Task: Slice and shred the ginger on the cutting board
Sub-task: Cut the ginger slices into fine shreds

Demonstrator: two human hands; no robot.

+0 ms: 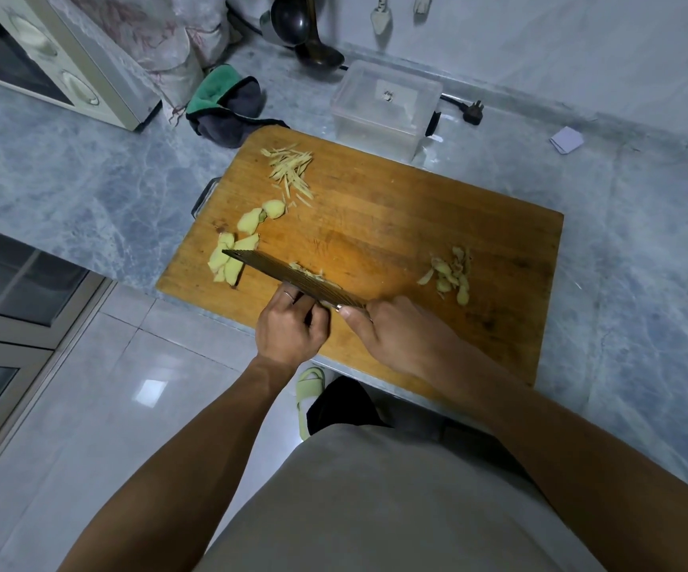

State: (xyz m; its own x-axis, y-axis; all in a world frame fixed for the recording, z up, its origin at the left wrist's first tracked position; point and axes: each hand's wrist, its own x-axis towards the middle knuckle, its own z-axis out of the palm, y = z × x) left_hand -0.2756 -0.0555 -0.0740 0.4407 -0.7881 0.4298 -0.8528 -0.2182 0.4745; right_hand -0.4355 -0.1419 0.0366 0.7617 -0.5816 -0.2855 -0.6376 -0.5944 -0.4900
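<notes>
Ginger slices [233, 258] lie in a loose row along the left edge of the cutting board [416, 225], w/ the nearest ones partly under the tip of the cleaver [288, 278]. Ginger shreds [290, 169] sit in a heap near the board's far-left corner, apart from the slices. Peel scraps [449, 274] are piled toward the board's right edge, well clear of the blade. A few bits of ginger cling to the top face of the blade near its middle.

Right hand [392, 328] has its fingers curled round the cleaver's handle end, thumb laid along the blade's spine. Left hand [293, 324] is at the blade's near side, fingers curled against it; whether it pinches any ginger can't be told, since the blade and hand hide that spot.

Board sits on the worktop [643, 249], its near-left corner overhanging the worktop's front edge. Beyond the board's far edge: clear plastic box [383, 105] just beside it, green/grey cloth [226, 105] by the far-left corner, dark ladles [305, 35] behind, plug [472, 111] to the box's right, oven [45, 55] at far left.
</notes>
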